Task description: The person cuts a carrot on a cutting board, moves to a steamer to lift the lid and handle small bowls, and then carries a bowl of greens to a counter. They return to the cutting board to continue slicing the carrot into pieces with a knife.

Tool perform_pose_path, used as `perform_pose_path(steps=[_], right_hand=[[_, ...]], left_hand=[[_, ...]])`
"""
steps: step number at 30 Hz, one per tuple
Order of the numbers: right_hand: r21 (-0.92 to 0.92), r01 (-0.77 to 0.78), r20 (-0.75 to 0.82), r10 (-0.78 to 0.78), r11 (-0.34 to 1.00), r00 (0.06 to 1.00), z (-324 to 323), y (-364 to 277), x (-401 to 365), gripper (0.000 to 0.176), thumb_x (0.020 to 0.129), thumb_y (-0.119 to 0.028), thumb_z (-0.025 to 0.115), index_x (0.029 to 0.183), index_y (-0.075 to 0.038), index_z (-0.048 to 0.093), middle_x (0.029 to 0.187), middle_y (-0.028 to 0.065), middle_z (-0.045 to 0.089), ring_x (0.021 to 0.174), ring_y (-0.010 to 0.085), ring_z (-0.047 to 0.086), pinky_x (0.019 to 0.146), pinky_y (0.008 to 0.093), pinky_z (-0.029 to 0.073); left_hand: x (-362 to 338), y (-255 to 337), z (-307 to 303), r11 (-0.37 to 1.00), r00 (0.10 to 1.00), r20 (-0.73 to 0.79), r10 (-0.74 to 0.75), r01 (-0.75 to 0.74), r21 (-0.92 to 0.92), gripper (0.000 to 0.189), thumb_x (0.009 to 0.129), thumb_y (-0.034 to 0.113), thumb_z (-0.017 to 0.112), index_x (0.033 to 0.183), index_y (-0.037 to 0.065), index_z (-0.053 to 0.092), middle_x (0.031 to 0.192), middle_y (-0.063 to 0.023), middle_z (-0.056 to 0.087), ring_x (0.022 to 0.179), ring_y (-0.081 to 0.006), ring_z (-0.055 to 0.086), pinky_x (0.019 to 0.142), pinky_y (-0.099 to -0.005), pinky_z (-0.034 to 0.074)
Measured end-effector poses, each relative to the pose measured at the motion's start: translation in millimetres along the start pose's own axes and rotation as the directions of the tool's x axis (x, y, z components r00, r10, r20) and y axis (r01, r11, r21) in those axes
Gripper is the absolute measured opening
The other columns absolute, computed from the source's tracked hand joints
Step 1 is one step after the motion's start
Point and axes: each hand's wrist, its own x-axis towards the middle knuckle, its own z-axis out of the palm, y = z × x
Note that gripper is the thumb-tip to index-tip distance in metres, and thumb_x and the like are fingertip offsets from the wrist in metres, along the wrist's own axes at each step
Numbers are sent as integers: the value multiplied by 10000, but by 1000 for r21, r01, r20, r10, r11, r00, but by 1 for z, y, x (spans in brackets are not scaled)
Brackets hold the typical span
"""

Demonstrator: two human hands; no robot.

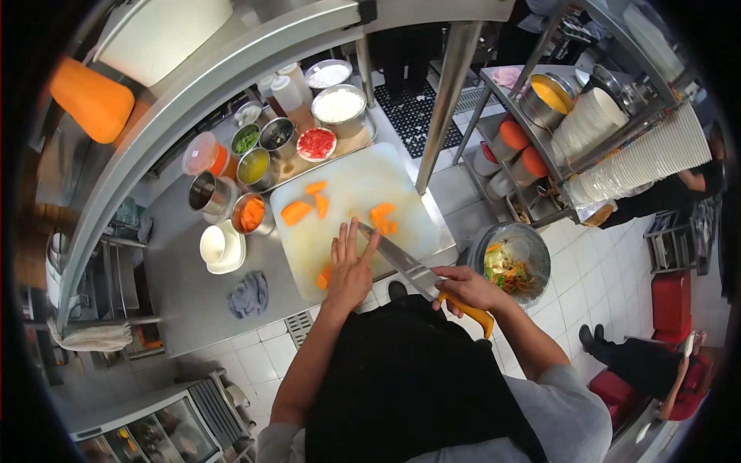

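My right hand (465,290) is wrapped round the yellow handle of a large kitchen knife (403,264). The blade points up and left over the white cutting board (351,174), its tip by the fingers of my left hand (352,268). That hand is palm down, fingers stretched out, over the board's lower part. An orange vegetable chunk (324,276) lies beside it, partly hidden. Further off on the board are a bigger orange chunk (296,213) with smaller pieces, and a cluster of cut orange pieces (384,217) near the blade.
Left of the board stand a metal cup (266,224) holding orange pieces, white bowls (225,263) and a grey cloth (248,295). Several filled containers line the back, including chopped red food (316,143). A scrap bin (538,251) is at right. A metal post (448,108) rises behind the board.
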Motion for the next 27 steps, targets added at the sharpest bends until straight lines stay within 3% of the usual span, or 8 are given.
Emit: perform_pose_path(steps=[8, 11, 13, 14, 18, 21, 25, 27], right_hand=[[76, -7, -86, 14, 997, 996, -14, 21, -30, 484, 1066, -166, 519, 1528, -22, 513, 864, 131, 756, 495, 121, 591, 504, 279, 540], [20, -14, -197, 18, 1000, 980, -11, 29, -34, 487, 1075, -173, 538, 1535, -17, 505, 868, 119, 752, 504, 118, 584, 501, 279, 525], [-54, -10, -274, -5, 998, 962, -6, 31, -33, 490, 1079, -176, 545, 1541, -19, 498, 867, 117, 751, 511, 119, 586, 503, 284, 522], [-182, -5, -280, -47, 983, 959, -3, 28, -30, 490, 1082, -180, 549, 1542, -21, 497, 863, 111, 750, 519, 118, 590, 512, 289, 525], [-395, -9, -187, -71, 919, 980, 10, 20, -8, 479, 1088, -188, 543, 1544, -43, 506, 862, 113, 755, 550, 131, 624, 561, 309, 551], [-438, -12, -83, -28, 899, 996, 14, 28, 18, 486, 1090, -192, 530, 1558, -63, 497, 881, 130, 767, 561, 148, 641, 581, 320, 566], [-420, -14, -27, 3, 907, 1000, 15, 35, 42, 471, 1087, -191, 521, 1539, -59, 514, 886, 131, 771, 560, 159, 647, 587, 325, 570], [-418, -14, -26, 4, 909, 1000, 11, 40, 49, 459, 1085, -186, 517, 1526, -60, 526, 884, 129, 770, 562, 163, 649, 590, 329, 571]], left_hand=[[22, -28, 30, 998, 1000, 1, 9, -9, 54, 814, 838, -64, 547, 1611, 173, 447, 1729, -262, 139, 1588, -504, 139, 1238, -669, 212], [24, -43, 28, 993, 999, -19, -35, 37, 110, 590, 890, 4, 613, 1470, 110, 603, 1641, -248, 345, 1523, -456, 317, 1206, -620, 296], [19, -60, 11, 975, 986, -26, -164, 158, -159, 389, 929, 121, 690, 1309, 40, 690, 1408, -203, 588, 1337, -363, 537, 1120, -540, 405], [15, -76, 10, 975, 982, -90, -168, 152, -160, 410, 925, 204, 747, 1267, -14, 685, 1194, -163, 683, 1162, -316, 630, 1014, -486, 480], [-16, -79, -19, 803, 880, 110, -463, 469, -369, 604, 880, 247, 814, 1365, -46, 607, 1131, -190, 689, 1095, -360, 653, 944, -467, 534], [-46, -62, -21, 933, 943, 37, -332, 334, -135, 702, 873, 247, 830, 1439, -47, 536, 1039, -204, 697, 1034, -375, 668, 944, -456, 545], [-61, -75, -6, 951, 956, -97, -276, 258, -167, 733, 865, 181, 836, 1478, -36, 498, 980, -191, 708, 961, -327, 696, 903, -411, 564], [-63, -83, -9, 660, 852, 84, -517, 459, -595, 660, 894, 96, 802, 1475, -19, 510, 1032, -151, 730, 956, -244, 711, 869, -362, 576]])
